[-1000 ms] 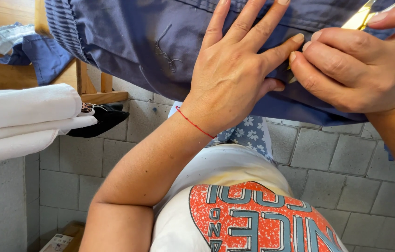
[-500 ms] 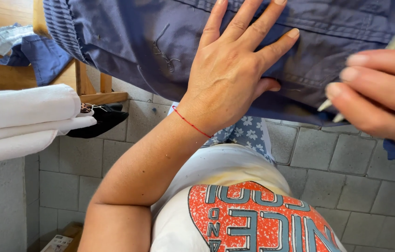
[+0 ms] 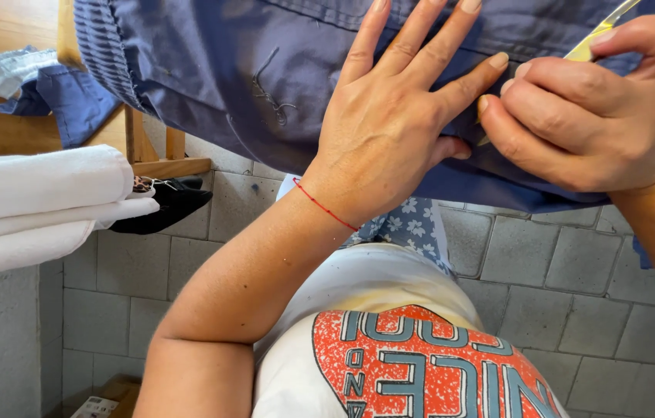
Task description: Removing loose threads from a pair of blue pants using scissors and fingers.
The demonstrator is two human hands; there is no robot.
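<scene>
Left hand (image 3: 389, 131) lying flat on blue garment (image 3: 265, 77), fingers (image 3: 420, 46) spread wide, pressing cloth down, gripping nothing. Thin red string round left wrist. Right hand (image 3: 598, 116) sitting just beside it at right, fingers curled tight round a small gold-coloured tool (image 3: 598, 39); fingertips of both hands nearly touching on the fabric. Tool's blade end hidden under the hand, can't tell exact kind. Garment hanging over edge of wooden table (image 3: 2, 116), loose thread showing on cloth left of left hand. Folded white cloths (image 3: 41, 201) stacked at left, w/ dark item (image 3: 165, 205) just beside them. Grey tiled floor (image 3: 559, 279) below. Person wearing white shirt w/ red print.
</scene>
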